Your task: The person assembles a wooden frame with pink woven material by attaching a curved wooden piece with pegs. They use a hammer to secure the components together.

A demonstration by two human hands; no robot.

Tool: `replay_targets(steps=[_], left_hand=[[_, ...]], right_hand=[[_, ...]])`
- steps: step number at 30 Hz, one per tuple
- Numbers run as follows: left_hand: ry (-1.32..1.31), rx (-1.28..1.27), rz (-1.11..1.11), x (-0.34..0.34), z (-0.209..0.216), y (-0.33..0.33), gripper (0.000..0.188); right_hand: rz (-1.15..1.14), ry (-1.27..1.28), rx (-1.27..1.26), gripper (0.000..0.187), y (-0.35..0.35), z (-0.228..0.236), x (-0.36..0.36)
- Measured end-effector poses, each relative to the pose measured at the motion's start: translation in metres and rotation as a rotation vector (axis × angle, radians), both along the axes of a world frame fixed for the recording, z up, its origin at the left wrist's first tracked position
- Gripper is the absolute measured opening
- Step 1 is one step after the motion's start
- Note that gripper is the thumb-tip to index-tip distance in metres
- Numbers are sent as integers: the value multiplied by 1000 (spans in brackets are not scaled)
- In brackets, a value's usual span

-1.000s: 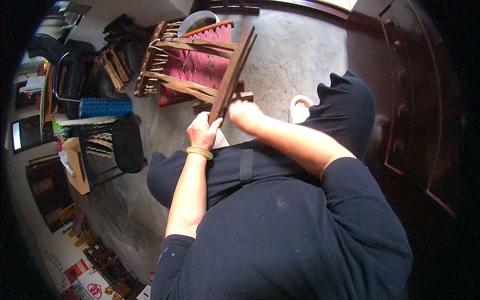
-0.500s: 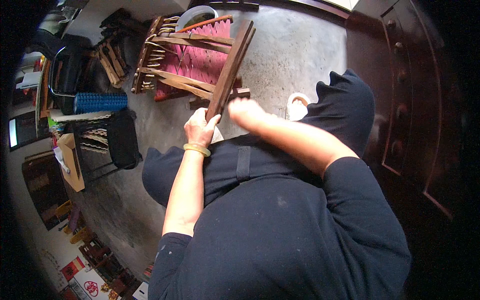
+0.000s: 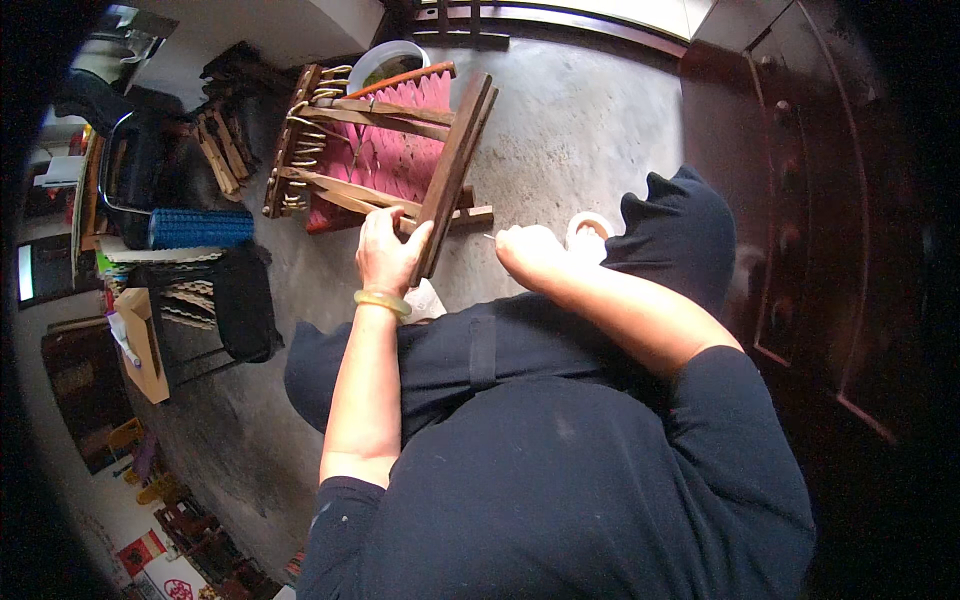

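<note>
While the left hand [image 3: 388, 250] clamps the dark wooden slat [image 3: 452, 170] at its near end — its long axis running up and away over the pink woven frame [image 3: 395, 150] — the right hand [image 3: 528, 252] pinches a thin needle just right of it.

Lit rectangular screen [image 3: 25, 272] is glowing pale at far left edge. Red signs w/ light markings [image 3: 150, 568] are lying at lower left, by floor clutter.

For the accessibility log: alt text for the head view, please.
Left hand grips the dark wooden leg of a folding stool with a pink woven seat; right hand is closed beside it, above a concrete floor.
</note>
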State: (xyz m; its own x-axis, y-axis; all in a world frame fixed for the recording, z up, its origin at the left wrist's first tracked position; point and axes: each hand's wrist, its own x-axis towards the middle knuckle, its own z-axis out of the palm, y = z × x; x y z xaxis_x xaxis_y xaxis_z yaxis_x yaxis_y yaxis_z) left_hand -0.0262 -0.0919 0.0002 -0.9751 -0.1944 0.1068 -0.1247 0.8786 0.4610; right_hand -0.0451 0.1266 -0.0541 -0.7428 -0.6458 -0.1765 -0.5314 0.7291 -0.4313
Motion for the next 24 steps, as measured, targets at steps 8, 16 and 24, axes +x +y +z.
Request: replay_targets(steps=[8,16,24], left_hand=[[-165,325,-86,-89,-56,5,63],[-488,1349,423,-138,-47,21,63],[-370,1554,600,-169,-47,25,54]], right_hand=[[26,-69,-25,9,-5,-14,1],[5,-70,-82,13,-6,-21,-10],[8,-107,-119,11,-11,-20,-16]])
